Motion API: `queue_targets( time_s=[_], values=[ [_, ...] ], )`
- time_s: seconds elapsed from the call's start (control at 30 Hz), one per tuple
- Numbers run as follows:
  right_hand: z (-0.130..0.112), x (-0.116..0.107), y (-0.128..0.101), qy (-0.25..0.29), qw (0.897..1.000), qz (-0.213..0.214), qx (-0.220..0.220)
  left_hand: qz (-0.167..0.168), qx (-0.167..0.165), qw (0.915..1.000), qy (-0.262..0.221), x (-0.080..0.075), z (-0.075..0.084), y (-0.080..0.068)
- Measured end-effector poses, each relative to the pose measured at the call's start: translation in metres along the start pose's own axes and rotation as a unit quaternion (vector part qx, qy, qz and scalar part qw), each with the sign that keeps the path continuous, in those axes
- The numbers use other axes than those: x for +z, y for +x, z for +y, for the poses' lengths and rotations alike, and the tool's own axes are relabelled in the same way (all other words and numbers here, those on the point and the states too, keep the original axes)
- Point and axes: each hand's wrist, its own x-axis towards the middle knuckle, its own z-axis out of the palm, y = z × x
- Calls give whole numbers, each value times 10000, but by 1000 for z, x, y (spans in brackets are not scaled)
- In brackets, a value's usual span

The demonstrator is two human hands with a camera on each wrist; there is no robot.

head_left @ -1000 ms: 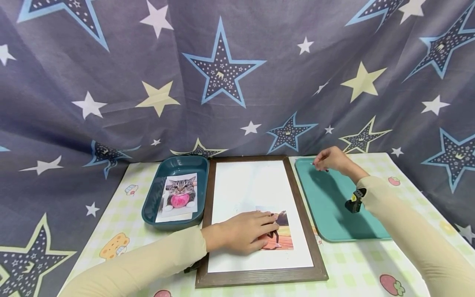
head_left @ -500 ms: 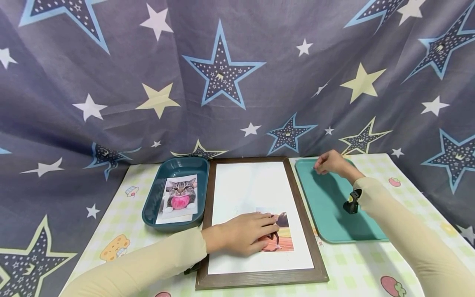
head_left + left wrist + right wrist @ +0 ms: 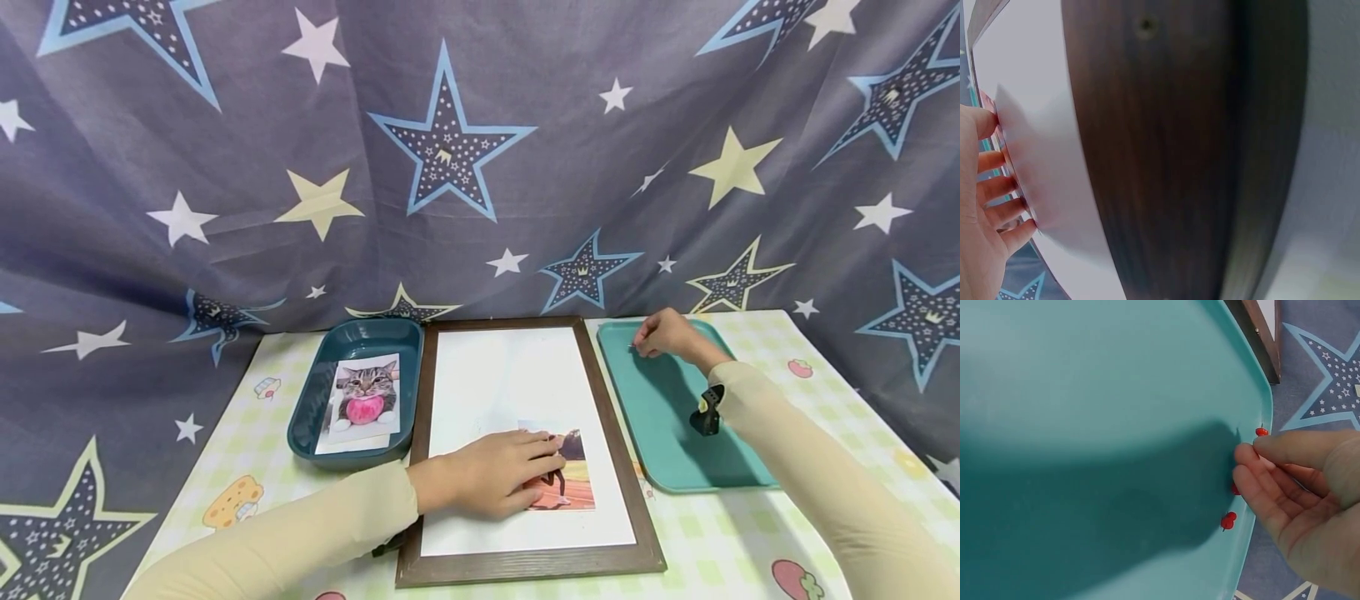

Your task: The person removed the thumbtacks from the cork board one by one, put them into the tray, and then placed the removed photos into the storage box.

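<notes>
My left hand (image 3: 491,473) lies with its fingers spread over a photo print (image 3: 576,487) on the white board (image 3: 506,367) with a brown wooden frame. The fingers cover the print's left part, which shows a figure on reddish ground. Over the far end of the green tray (image 3: 675,442), my right hand (image 3: 670,335) pinches with thumb and fingertips, and a thin needle point pokes out past them. A push pin's body is mostly hidden in that pinch. Red push pins (image 3: 1228,521) lie by the tray's rim around the fingers in the right wrist view.
Left of the board stands a dark teal bin (image 3: 303,417) holding several photo prints (image 3: 365,396), the top one of a cat with a pink heart. A checked tablecloth (image 3: 262,433) covers the table. A star-patterned curtain (image 3: 480,250) hangs right behind it.
My right hand has dropped slightly toward the tray's far end, its fingers drawn closer together. The left hand stays on the photo print.
</notes>
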Motion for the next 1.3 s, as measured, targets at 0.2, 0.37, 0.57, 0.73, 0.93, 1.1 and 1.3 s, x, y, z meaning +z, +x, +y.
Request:
queue_targets(
  time_s=[0.2, 0.37, 0.57, 0.73, 0.93, 1.1, 1.3],
  values=[
    [0, 3, 2, -120, 9999, 64, 14, 21, -5, 10000, 21, -1, 0, 0],
    [1, 5, 3, -242, 9997, 71, -42, 19, -6, 10000, 2, -1, 0, 0],
    [3, 6, 4, -366, 9992, 81, -126, -18, -26, 10000, 6, -1, 0, 1],
    [2, 6, 4, -464, 9988, 82, -142, -46, -43, 10000, -49, -1, 0, 1],
    [1, 8, 3, -624, 9979, 144, -132, -55, -62, 9999, -110, -2, 1, 0],
    [0, 9, 2, -771, 9966, 186, -217, -35, -55, 10000, -68, -2, 2, 0],
    [-1, 10, 3, -882, 9958, 207, -142, -23, -46, 10000, -61, -3, 2, -1]
  ],
)
